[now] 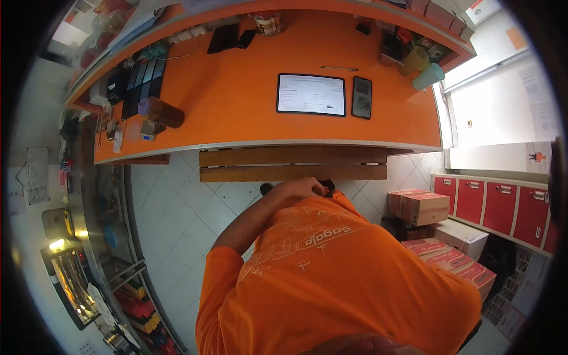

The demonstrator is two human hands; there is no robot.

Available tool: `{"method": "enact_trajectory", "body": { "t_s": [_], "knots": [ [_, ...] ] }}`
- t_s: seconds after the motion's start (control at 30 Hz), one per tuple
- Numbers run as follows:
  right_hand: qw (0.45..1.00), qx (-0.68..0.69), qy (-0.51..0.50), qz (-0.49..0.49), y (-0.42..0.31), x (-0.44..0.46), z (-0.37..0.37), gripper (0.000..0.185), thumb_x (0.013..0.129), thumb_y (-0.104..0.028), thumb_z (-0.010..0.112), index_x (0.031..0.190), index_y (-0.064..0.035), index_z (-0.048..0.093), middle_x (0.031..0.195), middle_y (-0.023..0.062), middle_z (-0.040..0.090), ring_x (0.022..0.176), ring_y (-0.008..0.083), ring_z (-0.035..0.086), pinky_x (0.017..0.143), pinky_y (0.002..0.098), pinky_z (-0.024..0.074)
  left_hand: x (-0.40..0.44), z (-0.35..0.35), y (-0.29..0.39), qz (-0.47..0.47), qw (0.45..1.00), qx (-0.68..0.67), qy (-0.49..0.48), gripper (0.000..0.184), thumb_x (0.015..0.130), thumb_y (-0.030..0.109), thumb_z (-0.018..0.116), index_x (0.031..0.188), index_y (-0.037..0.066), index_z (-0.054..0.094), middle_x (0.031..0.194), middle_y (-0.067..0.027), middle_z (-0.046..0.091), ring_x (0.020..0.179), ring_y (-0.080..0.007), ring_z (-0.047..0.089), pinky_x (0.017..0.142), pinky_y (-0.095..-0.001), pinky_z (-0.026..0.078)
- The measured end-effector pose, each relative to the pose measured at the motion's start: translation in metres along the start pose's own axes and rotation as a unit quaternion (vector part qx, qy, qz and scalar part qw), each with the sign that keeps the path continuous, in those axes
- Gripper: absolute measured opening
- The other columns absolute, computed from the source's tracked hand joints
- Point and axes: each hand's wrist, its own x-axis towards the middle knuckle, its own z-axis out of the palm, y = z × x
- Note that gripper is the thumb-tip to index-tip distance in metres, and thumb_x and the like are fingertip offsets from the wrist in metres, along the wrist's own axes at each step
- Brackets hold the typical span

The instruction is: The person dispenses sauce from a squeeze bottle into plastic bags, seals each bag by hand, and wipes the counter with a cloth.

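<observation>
Left hand [306, 188] by orange shirt [349, 272] | fingers perhaps curled, grip unclear | right hand hidden

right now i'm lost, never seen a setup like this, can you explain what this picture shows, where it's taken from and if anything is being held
There's no machine here, just a person with bare hands. The one picture comes from a camera worn on the head, looking forward and down, so the orange shirt below is the wearer's own. The left hand is at the waist, by something dark; I can't tell whether it holds anything. The right hand is not visible.

Beyond a wooden bench is an orange desk. On it lie a lit tablet, with a phone to its right and a pen behind. A bottle is toward the left, a green cup toward the right.
</observation>
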Motion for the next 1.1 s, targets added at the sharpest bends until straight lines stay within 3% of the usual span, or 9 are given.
{"method": "enact_trajectory", "body": {
  "t_s": [0.13, 0.23, 0.43, 0.5, 0.67, 0.77, 0.87, 0.97, 1.1],
  "knots": [
    [1.0, 0.003, -0.005, -0.018, -0.021, 0.004, -0.005, 0.026, 0.092, -0.027, 0.06, 0.097, -0.0058, 0.075, 0.092, 0.0128, 0.074, 0.084, 0.0301, 0.071, 0.079, 0.0421, 0.0548, -0.009, -0.01, -0.022, 0.032, 0.997, 0.05, -0.053, 0.043, 0.087, 0.032, 0.074, 0.117, 0.003, 0.071, 0.109, -0.0159, 0.075, 0.1, -0.0323, 0.071, 0.087, -0.0417, 0.054],
    [0.998, -0.018, -0.013, -0.054, -0.03, 0.014, -0.017, 0.026, 0.092, -0.027, 0.061, 0.095, -0.0061, 0.075, 0.088, 0.0121, 0.075, 0.082, 0.0292, 0.071, 0.078, 0.041, 0.0546, -0.05, -0.024, 0.005, 0.005, 0.951, 0.305, -0.048, 0.032, 0.088, 0.029, 0.07, 0.102, 0.001, 0.073, 0.102, -0.019, 0.074, 0.1, -0.0351, 0.072, 0.082, -0.0462, 0.056],
    [0.97, -0.077, 0.001, -0.229, -0.022, 0.075, -0.072, 0.032, 0.091, -0.033, 0.064, 0.088, -0.003, 0.077, 0.081, 0.0108, 0.076, 0.075, 0.0283, 0.069, 0.077, 0.0398, 0.0526, -0.126, -0.022, -0.03, -0.038, 0.908, 0.417, -0.022, 0.019, 0.086, 0.018, 0.065, 0.095, 0.003, 0.073, 0.097, -0.0203, 0.073, 0.093, -0.0385, 0.071, 0.076, -0.0474, 0.058],
    [0.998, 0.002, 0.012, -0.06, -0.061, 0.081, -0.117, 0.042, 0.09, -0.043, 0.065, 0.073, -0.0062, 0.077, 0.072, 0.0073, 0.074, 0.074, 0.0226, 0.069, 0.077, 0.0385, 0.0532, -0.166, -0.022, -0.018, -0.078, 0.9, 0.423, -0.069, 0.02, 0.089, 0.019, 0.061, 0.094, 0.002, 0.072, 0.096, -0.0221, 0.072, 0.095, -0.0434, 0.068, 0.079, -0.0504, 0.055],
    [0.989, -0.119, 0.01, -0.086, -0.141, 0.144, -0.181, 0.036, 0.085, -0.036, 0.063, 0.078, -0.0028, 0.074, 0.067, 0.0096, 0.07, 0.06, 0.0221, 0.066, 0.056, 0.0386, 0.0523, -0.245, 0.0, -0.033, -0.172, 0.962, 0.213, 0.013, 0.021, 0.082, 0.018, 0.069, 0.093, 0.001, 0.074, 0.094, -0.0247, 0.07, 0.091, -0.0436, 0.068, 0.08, -0.0495, 0.055],
    [0.979, -0.111, 0.034, -0.166, -0.182, 0.148, -0.196, 0.038, 0.086, -0.04, 0.066, 0.082, -0.0027, 0.075, 0.075, 0.0118, 0.071, 0.075, 0.0248, 0.069, 0.07, 0.0407, 0.0531, -0.265, 0.025, -0.049, -0.222, 0.969, 0.083, 0.077, 0.023, 0.084, 0.019, 0.069, 0.097, 0.001, 0.073, 0.095, -0.0242, 0.07, 0.092, -0.0425, 0.068, 0.081, -0.0488, 0.054],
    [0.945, 0.124, 0.176, -0.247, -0.171, 0.125, -0.198, 0.041, 0.091, -0.043, 0.067, 0.093, -0.0024, 0.074, 0.092, 0.0123, 0.074, 0.088, 0.0264, 0.069, 0.079, 0.0391, 0.0533, -0.264, 0.05, -0.088, -0.258, 0.959, -0.018, 0.118, 0.025, 0.086, 0.021, 0.068, 0.101, 0.001, 0.072, 0.096, -0.0237, 0.071, 0.093, -0.0413, 0.068, 0.081, -0.0481, 0.054],
    [0.844, 0.071, 0.409, -0.34, -0.093, 0.097, -0.196, 0.046, 0.095, -0.046, 0.067, 0.112, -0.0037, 0.071, 0.111, 0.0111, 0.072, 0.102, 0.0254, 0.067, 0.09, 0.0357, 0.0521, -0.261, 0.067, -0.119, -0.291, 0.944, -0.078, 0.137, 0.027, 0.088, 0.022, 0.068, 0.105, 0.001, 0.071, 0.097, -0.0231, 0.071, 0.094, -0.0401, 0.068, 0.082, -0.0475, 0.054],
    [0.94, 0.161, 0.292, -0.073, -0.027, 0.059, -0.15, 0.046, 0.096, -0.046, 0.066, 0.122, -0.0073, 0.068, 0.119, 0.0115, 0.069, 0.112, 0.0254, 0.064, 0.097, 0.036, 0.0505, -0.255, 0.073, -0.141, -0.324, 0.929, -0.105, 0.145, 0.03, 0.09, 0.023, 0.067, 0.11, 0.002, 0.07, 0.098, -0.0224, 0.071, 0.095, -0.0386, 0.068, 0.083, -0.0466, 0.053]
  ]
}}
